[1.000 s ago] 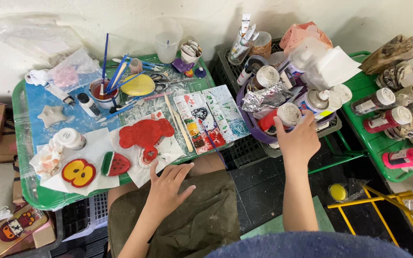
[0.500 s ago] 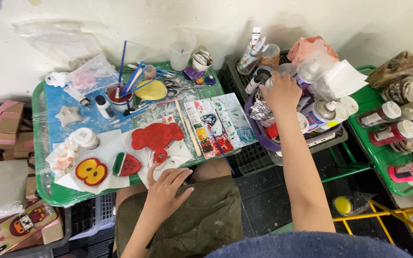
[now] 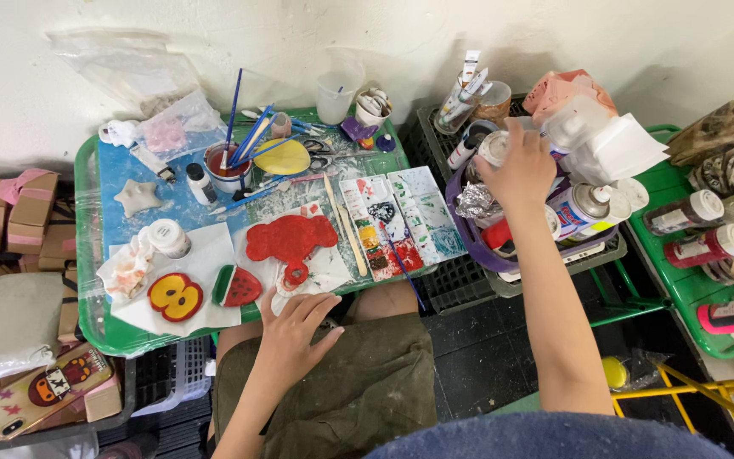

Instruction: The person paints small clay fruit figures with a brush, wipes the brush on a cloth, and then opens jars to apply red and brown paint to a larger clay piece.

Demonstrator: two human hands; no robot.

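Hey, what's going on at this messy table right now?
A person sits at a green tray covered with painting gear. Their right hand reaches into a crate of paint bottles, resting on a white-capped one. Their left hand lies flat at the tray's near edge, just below a red-painted shape. A palette and brushes sit nearby.

Both forearms bare w/ no sleeves, watch or rings visible on left hand [image 3: 292, 330] or right hand [image 3: 520, 170]; olive-green shorts on lap, blue-grey top at btm edge.
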